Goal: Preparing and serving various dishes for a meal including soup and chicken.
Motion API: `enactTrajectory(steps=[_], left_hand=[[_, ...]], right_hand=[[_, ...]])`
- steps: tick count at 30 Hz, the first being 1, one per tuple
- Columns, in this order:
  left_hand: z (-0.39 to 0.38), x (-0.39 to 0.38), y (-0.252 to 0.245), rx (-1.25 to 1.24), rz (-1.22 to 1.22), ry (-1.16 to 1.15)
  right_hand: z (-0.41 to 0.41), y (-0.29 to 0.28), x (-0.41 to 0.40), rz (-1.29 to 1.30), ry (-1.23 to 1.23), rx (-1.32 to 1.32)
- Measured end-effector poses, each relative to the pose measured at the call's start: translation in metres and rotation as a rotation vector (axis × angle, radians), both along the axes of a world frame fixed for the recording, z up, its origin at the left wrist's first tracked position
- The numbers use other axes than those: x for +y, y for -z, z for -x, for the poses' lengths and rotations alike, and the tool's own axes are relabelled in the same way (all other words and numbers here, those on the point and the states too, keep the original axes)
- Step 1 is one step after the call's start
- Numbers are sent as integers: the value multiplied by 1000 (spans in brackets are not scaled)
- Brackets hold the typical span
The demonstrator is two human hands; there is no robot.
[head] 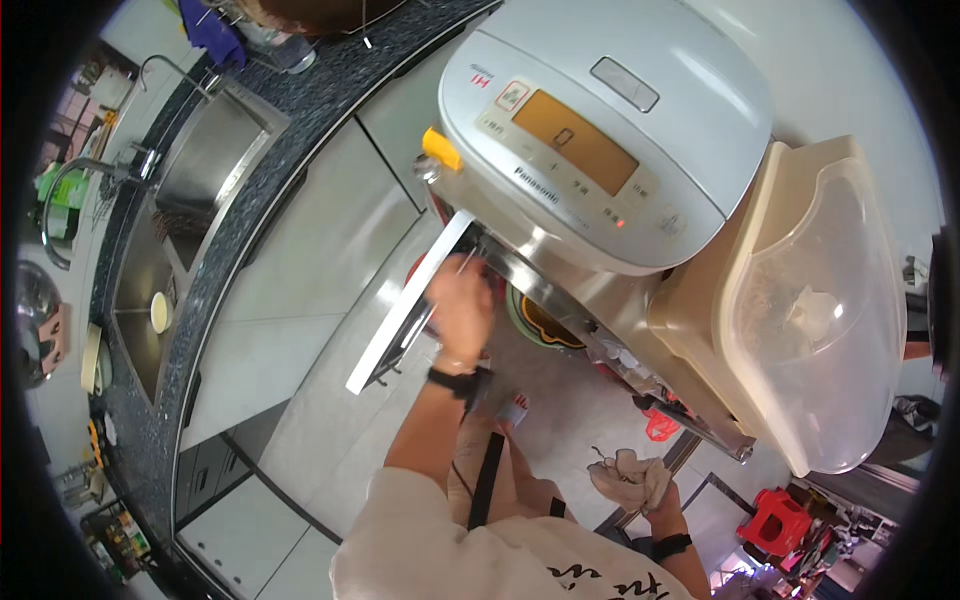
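In the head view my left hand (460, 309), blurred, is beside the inner side of a white panel (411, 300) with metal rails. Whether its fingers grip a rail cannot be made out. Lower right, my right hand (663, 507) holds a crumpled beige cloth (630, 478). Ahead of me a white Panasonic rice cooker (600, 135) with a lit orange display stands on a stainless steel rack (536, 259). Right of the cooker is a cream bin (694, 307) with a translucent lid.
A stainless steel sink (206, 161) with taps and a pale yellow cup (160, 312) is set in a dark speckled counter (319, 101) to the left. Under the rack is a green basin (517, 315). A red plastic stool (776, 523) stands lower right.
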State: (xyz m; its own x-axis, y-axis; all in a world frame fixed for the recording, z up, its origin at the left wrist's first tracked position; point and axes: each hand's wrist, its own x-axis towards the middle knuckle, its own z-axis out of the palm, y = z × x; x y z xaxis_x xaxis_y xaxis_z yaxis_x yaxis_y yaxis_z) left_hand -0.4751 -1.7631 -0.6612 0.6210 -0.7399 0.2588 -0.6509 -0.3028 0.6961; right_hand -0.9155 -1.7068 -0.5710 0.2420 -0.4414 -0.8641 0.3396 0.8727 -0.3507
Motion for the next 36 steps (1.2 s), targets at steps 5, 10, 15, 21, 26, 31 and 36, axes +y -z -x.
enactTrajectory(steps=[5, 10, 15, 21, 26, 31, 36], left_hand=[[-40, 84, -35, -8, -634, -391], [17, 99, -19, 347, -408, -94], [91, 59, 22, 871, -232, 193], [139, -24, 59, 740, 32, 495], [179, -28, 80, 1022, -173, 287], [245, -29, 121, 1842, -364, 45], [269, -47, 164, 2362, -188, 80]], right_hand=[[-7, 7, -2, 41, -36, -64], [-16, 11, -5, 36, -80, -59], [-3, 9, 2, -4, 0, -140], [33, 14, 24, -16, 110, -41], [43, 6, 40, -8, 130, 12], [47, 2, 50, 63, 70, -5], [63, 5, 62, 54, 125, 123]])
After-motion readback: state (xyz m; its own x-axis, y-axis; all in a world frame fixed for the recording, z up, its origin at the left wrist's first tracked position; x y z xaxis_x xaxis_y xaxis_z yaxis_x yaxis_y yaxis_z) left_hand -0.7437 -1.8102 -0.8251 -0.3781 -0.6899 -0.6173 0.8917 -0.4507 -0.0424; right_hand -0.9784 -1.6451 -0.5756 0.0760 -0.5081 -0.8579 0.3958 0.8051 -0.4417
